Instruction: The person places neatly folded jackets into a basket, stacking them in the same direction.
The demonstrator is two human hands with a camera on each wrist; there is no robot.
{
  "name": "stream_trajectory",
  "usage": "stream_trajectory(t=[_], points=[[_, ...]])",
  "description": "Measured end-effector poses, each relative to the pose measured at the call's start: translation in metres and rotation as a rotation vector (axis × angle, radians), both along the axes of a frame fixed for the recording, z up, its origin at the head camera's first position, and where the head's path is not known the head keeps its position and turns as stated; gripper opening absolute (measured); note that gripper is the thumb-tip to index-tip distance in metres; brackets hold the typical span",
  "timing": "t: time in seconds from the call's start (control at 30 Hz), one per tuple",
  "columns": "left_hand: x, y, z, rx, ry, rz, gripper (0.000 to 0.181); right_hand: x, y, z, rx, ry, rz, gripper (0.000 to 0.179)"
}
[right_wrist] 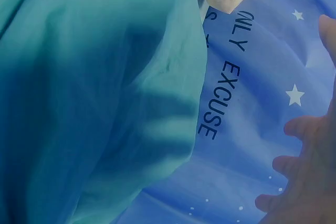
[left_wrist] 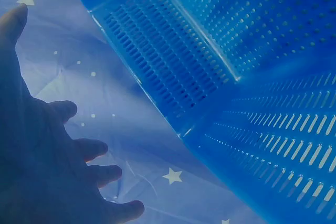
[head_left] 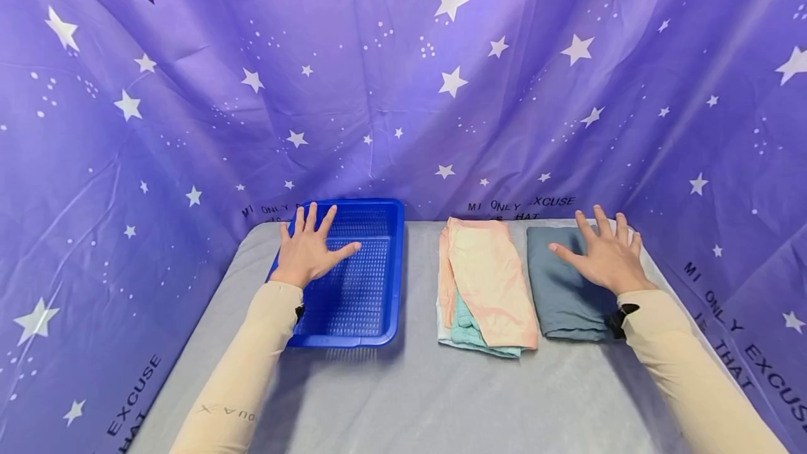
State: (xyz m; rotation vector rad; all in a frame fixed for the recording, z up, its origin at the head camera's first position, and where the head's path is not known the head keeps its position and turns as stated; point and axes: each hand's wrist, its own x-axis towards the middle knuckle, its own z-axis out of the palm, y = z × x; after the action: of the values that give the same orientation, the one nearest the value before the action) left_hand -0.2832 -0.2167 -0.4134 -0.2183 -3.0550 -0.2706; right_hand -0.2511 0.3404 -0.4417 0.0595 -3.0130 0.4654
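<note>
My left hand (head_left: 307, 247), fingers spread, is held over the left part of a blue plastic basket (head_left: 396, 279) with slotted walls. The basket holds nothing where its floor shows. In the left wrist view the basket's perforated side (left_wrist: 168, 56) rises beside that hand. My right hand (head_left: 608, 258) hovers with spread fingers over a folded dark grey-blue cloth (head_left: 555, 300), and its shadow falls on the fabric. Left of that cloth lies a folded peach garment (head_left: 488, 265), with a teal garment (head_left: 465, 328) showing under its lower edge. Neither hand holds anything.
A grey cloth-covered table (head_left: 416, 398) carries the basket and the folded clothes. Purple curtains (head_left: 353, 90) with white stars and black lettering close in the back and both sides, right up to the table's edges.
</note>
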Motion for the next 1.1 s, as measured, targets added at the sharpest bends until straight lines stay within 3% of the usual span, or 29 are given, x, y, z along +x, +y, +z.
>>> stream_trajectory(t=[0.27,0.5,0.7,0.83,0.93,1.1], points=[[0.004,0.012,-0.001,-0.013,-0.018,-0.004,0.106,0.003,-0.008,0.0,-0.018,0.007,-0.002,0.101],[0.015,0.052,0.004,-0.016,-0.009,-0.091,0.1,0.007,-0.037,0.0,-0.101,0.024,0.04,0.098],[0.031,0.092,0.01,0.042,0.055,-0.169,0.081,0.012,-0.062,-0.004,-0.209,0.013,0.073,0.074],[0.044,0.123,0.011,0.2,0.108,-0.211,0.06,0.013,-0.074,-0.013,-0.307,-0.025,0.066,0.063],[0.053,0.149,0.006,0.418,0.104,-0.224,0.046,0.013,-0.081,-0.022,-0.381,-0.056,0.04,0.061],[0.061,0.189,-0.019,0.781,0.039,-0.151,0.035,0.012,-0.091,-0.038,-0.449,-0.109,-0.013,0.064]])
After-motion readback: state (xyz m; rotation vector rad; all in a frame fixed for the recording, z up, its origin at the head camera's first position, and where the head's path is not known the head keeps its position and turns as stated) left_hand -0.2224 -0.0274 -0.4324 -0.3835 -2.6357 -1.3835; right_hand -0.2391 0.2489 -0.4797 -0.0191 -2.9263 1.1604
